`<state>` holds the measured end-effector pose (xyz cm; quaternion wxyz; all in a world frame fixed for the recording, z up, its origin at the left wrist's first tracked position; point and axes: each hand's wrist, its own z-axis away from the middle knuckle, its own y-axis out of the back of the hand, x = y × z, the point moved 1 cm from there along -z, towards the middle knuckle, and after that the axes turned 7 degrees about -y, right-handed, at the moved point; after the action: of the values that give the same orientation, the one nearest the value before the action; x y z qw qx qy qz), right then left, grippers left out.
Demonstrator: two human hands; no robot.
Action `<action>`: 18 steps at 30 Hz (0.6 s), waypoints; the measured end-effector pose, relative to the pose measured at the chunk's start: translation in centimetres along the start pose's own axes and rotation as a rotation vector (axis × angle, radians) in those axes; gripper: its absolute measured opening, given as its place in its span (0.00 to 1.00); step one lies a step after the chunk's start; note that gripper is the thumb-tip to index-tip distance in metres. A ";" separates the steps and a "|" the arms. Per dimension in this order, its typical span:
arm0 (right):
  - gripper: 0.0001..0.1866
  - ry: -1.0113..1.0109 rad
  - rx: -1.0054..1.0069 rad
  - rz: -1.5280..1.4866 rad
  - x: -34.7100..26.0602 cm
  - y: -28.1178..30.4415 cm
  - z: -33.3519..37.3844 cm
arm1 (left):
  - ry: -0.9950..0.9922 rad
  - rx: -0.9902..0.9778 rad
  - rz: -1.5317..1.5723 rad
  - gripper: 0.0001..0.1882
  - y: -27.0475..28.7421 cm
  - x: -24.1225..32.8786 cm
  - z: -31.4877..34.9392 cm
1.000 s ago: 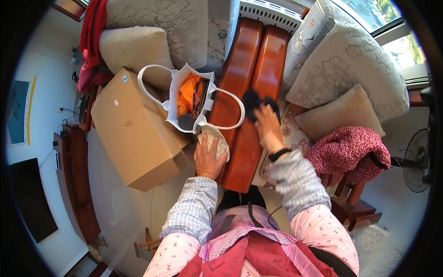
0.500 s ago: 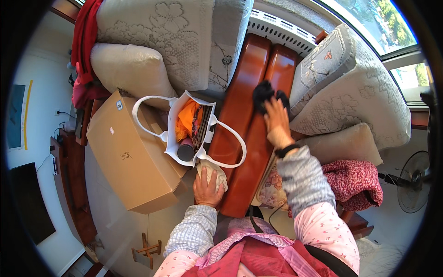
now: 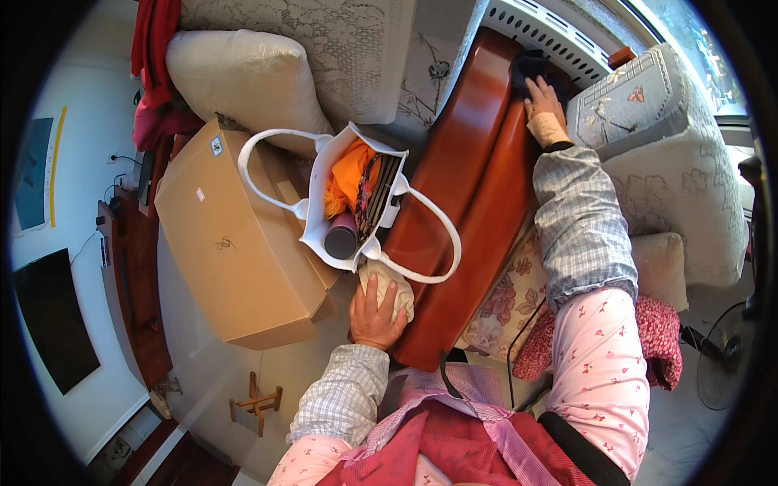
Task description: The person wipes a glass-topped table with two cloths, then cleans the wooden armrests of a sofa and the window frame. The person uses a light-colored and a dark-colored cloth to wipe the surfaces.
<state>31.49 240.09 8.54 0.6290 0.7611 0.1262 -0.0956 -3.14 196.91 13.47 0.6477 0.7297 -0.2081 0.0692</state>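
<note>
My right hand [image 3: 548, 111] is stretched to the far end of the glossy red-brown wooden table [image 3: 478, 194], fingers over a bunched black cloth [image 3: 531, 69] pressed on the wood. A dark band circles that wrist. Nearer me, my left hand [image 3: 376, 314] lies with its fingers extended on a crumpled beige cloth [image 3: 399, 301] at the table's left edge. Just beyond it stands a white tote bag [image 3: 318, 190] with two loop handles. Inside it are an orange cloth [image 3: 350, 174], a dark-capped purple bottle [image 3: 341, 236] and several flat dark items.
A large cardboard box [image 3: 235, 243] stands left of the bag. Lace-covered sofa seats and a cream cushion [image 3: 251, 81] lie beyond; another covered seat [image 3: 673, 154] is at right. A white slotted radiator cover [image 3: 547, 40] borders the far end. A small wooden stool [image 3: 256, 401] and a fan [image 3: 724, 356] stand on the floor.
My right hand has slid the black cloth away from me along the table to its far end. My left hand stays on the beige cloth. The view has shifted slightly.
</note>
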 end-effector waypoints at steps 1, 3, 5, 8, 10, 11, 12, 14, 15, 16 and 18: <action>0.27 0.003 -0.010 0.002 -0.6 0.4 1.6 | 0.009 0.001 0.007 0.34 0.0 0.0 -0.1; 0.26 0.053 0.018 0.017 -2.6 1.4 6.3 | -0.005 0.018 -0.017 0.33 0.1 0.1 -0.2; 0.26 0.067 -0.031 -0.038 -5.0 2.8 11.8 | -0.015 0.039 -0.025 0.33 0.0 0.2 -0.2; 0.27 0.093 -0.096 -0.128 -9.1 5.2 21.4 | -0.022 0.064 -0.002 0.32 -0.3 0.0 -0.1; 0.28 0.104 -0.148 -0.165 -12.0 6.8 27.6 | -0.023 0.076 0.015 0.31 -0.5 -0.2 0.0; 0.28 0.107 -0.183 -0.175 -13.4 7.7 30.8 | -0.023 0.079 0.031 0.30 -0.6 -0.3 0.0; 0.28 0.100 -0.235 -0.182 -14.9 8.4 33.8 | -0.027 0.085 0.066 0.30 -0.6 -0.5 0.0; 0.30 0.106 -0.328 -0.190 -17.3 10.0 39.5 | -0.015 0.069 0.149 0.29 -0.5 -1.0 0.0; 0.30 0.136 -0.339 -0.197 -18.3 10.8 42.2 | 0.023 0.026 0.204 0.29 -0.4 -1.3 0.0; 0.31 0.150 -0.407 -0.196 -19.1 11.5 44.6 | 0.047 -0.010 0.252 0.29 -0.2 -1.7 0.1; 0.31 0.217 -0.468 -0.208 -20.7 12.5 48.5 | 0.095 -0.049 0.359 0.28 0.5 -2.4 0.9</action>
<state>16.39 188.75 17.24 0.7574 0.5837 0.2889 -0.0460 -5.60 196.55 12.92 0.6516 0.6608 -0.3056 0.2129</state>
